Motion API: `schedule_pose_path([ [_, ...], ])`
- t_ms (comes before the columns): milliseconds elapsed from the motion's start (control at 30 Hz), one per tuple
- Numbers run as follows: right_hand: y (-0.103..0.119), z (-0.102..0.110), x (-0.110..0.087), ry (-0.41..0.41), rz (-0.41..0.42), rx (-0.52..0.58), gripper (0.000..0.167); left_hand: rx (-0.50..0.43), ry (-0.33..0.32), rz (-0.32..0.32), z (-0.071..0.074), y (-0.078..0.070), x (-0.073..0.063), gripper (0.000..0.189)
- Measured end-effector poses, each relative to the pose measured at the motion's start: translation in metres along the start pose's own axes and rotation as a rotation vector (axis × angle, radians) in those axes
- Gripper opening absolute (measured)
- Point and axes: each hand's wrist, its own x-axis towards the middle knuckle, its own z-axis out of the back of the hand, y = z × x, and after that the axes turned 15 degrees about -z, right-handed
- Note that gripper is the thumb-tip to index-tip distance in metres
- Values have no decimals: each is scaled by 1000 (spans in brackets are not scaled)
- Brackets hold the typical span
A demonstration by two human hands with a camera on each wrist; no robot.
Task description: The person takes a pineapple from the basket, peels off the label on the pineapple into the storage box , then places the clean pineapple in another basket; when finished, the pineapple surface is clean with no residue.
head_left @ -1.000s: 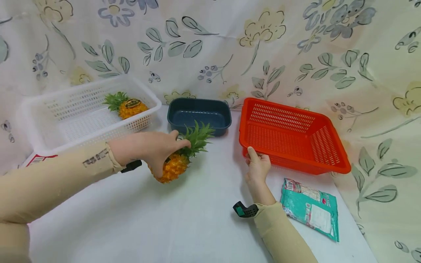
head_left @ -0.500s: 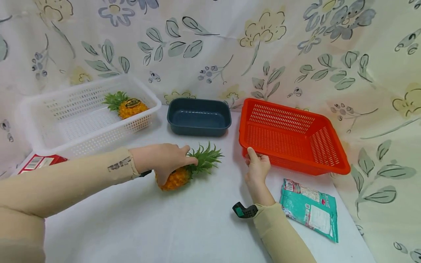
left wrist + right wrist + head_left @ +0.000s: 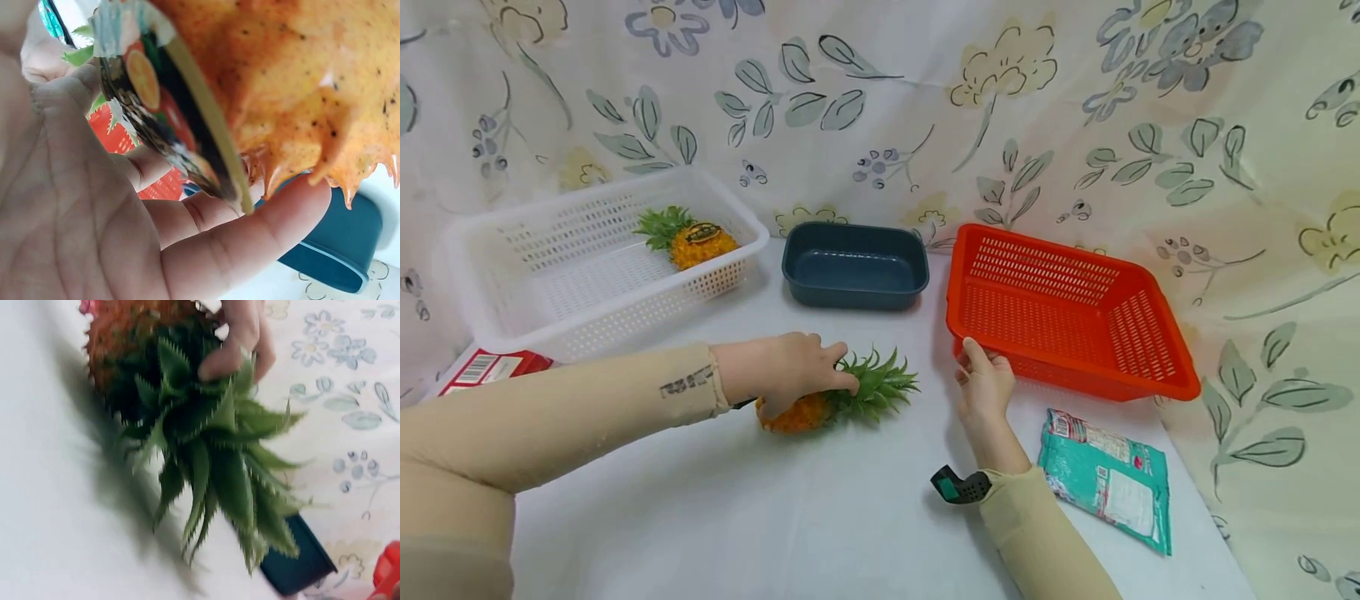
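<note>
Nearest, a teal packet [image 3: 1105,481] is seen lying flat, apart from both hands. Beyond it, the pineapple [image 3: 801,414] is held on its side at the middle of the table [image 3: 737,525] by the left hand [image 3: 786,372], its fingers curled round the fruit; whether the cloth is touched cannot be told. Pressure is best put on the firm body, the toothed leaf crown [image 3: 876,387] and the label [image 3: 167,111] being spared. The near-left rim of the red basket [image 3: 1060,372] is pinched by the right hand [image 3: 987,392]; it should be steadied, not tugged. Farther back, the dark blue dish [image 3: 853,297] and the white basket [image 3: 655,315], in which a second pineapple [image 3: 702,247] is laid, should be given clearance.
</note>
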Motion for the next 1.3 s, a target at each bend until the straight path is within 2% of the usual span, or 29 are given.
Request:
schedule_pose_path([
  [100, -3, -4, -10, 61, -64, -89, 18, 23, 4, 2, 0, -2, -1, 106],
  [167, -5, -7, -17, 113, -25, -188, 19, 34, 1, 2, -1, -3, -1, 106],
  [233, -9, -11, -24, 186, 92, -328, 22, 47, -2, 1, -1, -4, -1, 106],
  [400, -17, -13, -31, 417, 491, -807, 40, 79, 1, 6, -2, -6, -1, 108],
  [467, -20, -13, -31, 498, 586, -986, 53, 102, 1, 7, -3, -6, -1, 108],
  [533, -22, -13, -31, 555, 631, -1120, 66, 128, -1, 8, -4, -7, -1, 107],
  [600, -24, -13, -30, 571, 658, -1212, 75, 144, -8, 5, -4, -7, -1, 106],
  [667, -25, -13, -31, 577, 666, -1255, 80, 141, -10, 8, -4, -8, -2, 106],
  [800, -25, -14, -30, 585, 653, -1271, 82, 60, -106, 5, -8, -8, -10, 100],
  [867, -26, -15, -30, 592, 652, -1267, 81, -16, -196, -6, -14, -6, -16, 99],
  [967, -26, -15, -32, 587, 668, -1274, 79, -178, -386, -9, -24, -3, -31, 101],
  [1000, -27, -15, -32, 583, 676, -1277, 78, -263, -462, -1, -27, -2, -36, 101],
  [1067, -27, -15, -32, 575, 683, -1282, 76, -459, -658, 35, -36, -2, -47, 102],
  [1133, -28, -15, -32, 565, 682, -1287, 75, -645, -892, 98, -48, -4, -53, 98],
  [1200, -28, -15, -31, 553, 671, -1291, 75, -810, -1101, 181, -62, -10, -53, 94],
  [1267, -28, -15, -31, 537, 659, -1295, 75, -934, -1237, 284, -76, -16, -48, 94],
  [1300, -27, -15, -30, 528, 651, -1300, 75, -983, -1265, 332, -83, -20, -44, 95],
])
